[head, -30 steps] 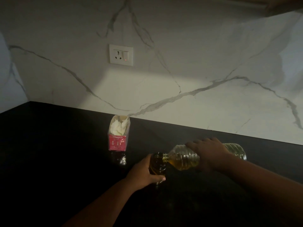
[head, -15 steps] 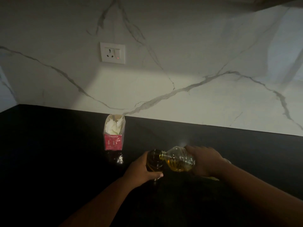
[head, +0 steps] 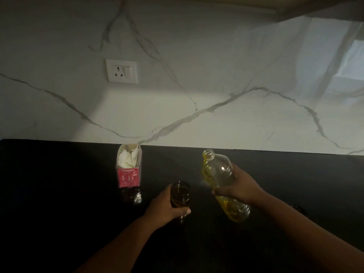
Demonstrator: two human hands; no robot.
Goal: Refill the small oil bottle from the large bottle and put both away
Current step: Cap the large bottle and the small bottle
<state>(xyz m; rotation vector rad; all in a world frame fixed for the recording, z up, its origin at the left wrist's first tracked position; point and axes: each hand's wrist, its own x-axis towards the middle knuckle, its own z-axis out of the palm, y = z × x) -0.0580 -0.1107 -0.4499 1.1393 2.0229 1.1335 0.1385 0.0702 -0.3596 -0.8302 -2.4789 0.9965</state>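
Observation:
The small oil bottle (head: pixel 180 194) stands upright on the black counter (head: pixel 59 194), dark with amber oil inside and its mouth uncapped. My left hand (head: pixel 167 207) wraps around its left side and base. The large clear plastic bottle (head: pixel 220 174) holds yellow oil in its lower part and has no cap. It is tilted with its neck up and to the left, off to the right of the small bottle and apart from it. My right hand (head: pixel 240 188) grips it around the middle.
A pink carton (head: pixel 129 172) with white paper inside stands on the counter left of the small bottle, close to the marble wall. A white socket (head: pixel 121 71) is on the wall above. A small dark object (head: pixel 297 208) lies right of my right forearm.
The large bottle was lying sideways with its mouth at the small bottle's mouth. It has since swung up and away to the right, neck raised. My left hand still holds the small bottle.

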